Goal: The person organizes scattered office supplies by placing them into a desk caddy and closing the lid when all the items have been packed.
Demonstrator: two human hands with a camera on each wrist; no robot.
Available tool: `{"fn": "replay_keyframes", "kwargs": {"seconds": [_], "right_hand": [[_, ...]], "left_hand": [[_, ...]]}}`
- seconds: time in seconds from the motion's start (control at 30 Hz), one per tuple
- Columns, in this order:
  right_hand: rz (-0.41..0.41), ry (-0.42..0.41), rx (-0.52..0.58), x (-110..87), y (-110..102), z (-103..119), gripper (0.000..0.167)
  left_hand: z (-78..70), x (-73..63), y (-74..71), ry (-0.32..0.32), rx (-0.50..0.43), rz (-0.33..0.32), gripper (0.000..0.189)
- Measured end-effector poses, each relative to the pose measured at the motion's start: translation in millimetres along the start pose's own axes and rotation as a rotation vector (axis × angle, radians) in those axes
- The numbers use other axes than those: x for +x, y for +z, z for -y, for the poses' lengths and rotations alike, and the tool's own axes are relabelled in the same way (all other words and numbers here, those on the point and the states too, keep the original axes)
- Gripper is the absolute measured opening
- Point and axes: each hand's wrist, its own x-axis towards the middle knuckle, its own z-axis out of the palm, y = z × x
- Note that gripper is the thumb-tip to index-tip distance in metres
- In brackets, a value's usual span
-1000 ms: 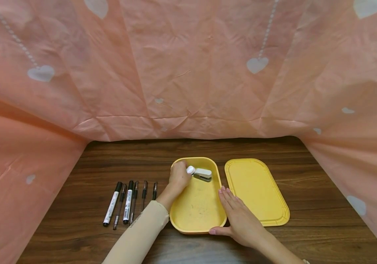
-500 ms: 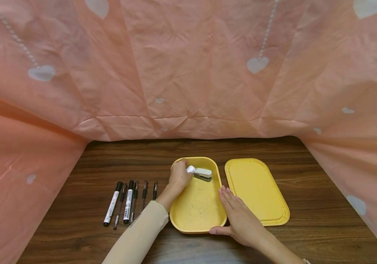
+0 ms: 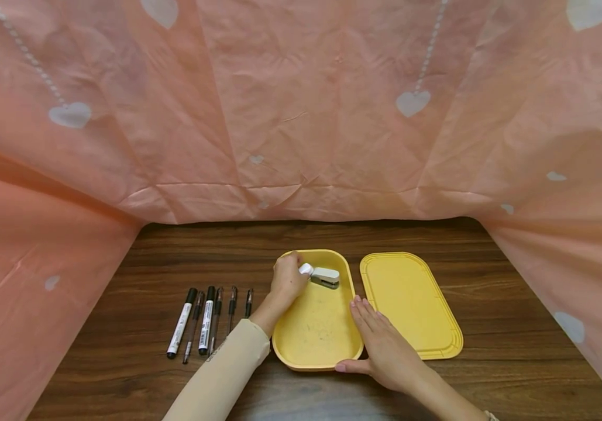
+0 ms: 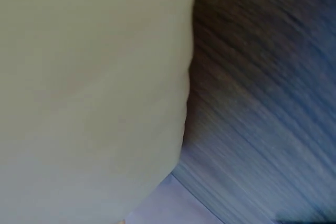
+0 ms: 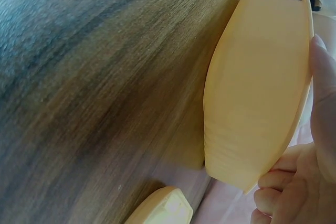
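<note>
the work looked partly done: a stapler (image 3: 325,277) lay inside the far end of the yellow box (image 3: 319,333), while the two markers (image 3: 182,323) and the dark pens (image 3: 233,301) on the table (image 3: 200,251) to its left, and the yellow lid (image 3: 411,304) lying off just to its right, seemed left to deal with. the left hand (image 3: 287,283) reached into the box's far left corner, fingers curled and apparently closed on a white object (image 3: 306,269) mostly hidden beneath them, beside the stapler. the right hand (image 3: 382,345) held nothing in its grasp, its fingers extended against the box's right side and its thumb spread apart at the near corner.
</note>
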Motion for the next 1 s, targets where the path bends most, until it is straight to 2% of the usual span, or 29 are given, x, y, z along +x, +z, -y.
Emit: {"fn": "replay_keyframes", "kwargs": {"seconds": [0.17,0.47,0.83,1.0], "right_hand": [[-0.006,-0.004,0.004,1.6,-0.1,-2.9,0.103],[0.003,0.003,0.014,3.6,1.9,-5.4,0.104],[0.009,0.005,0.025,4.0,2.2,-5.9,0.105],[0.013,0.01,0.029,3.4,2.0,-6.2,0.105]], "left_hand": [[-3.8,2.2,-2.1,-0.028,-0.001,0.017,0.024],[-6.2,2.5,-5.7,-0.014,-0.006,0.012,0.025],[-15.7,3.9,-16.8,-0.02,-0.063,0.003,0.031],[-20.4,3.5,-21.4,0.007,-0.069,-0.01,0.033]]}}
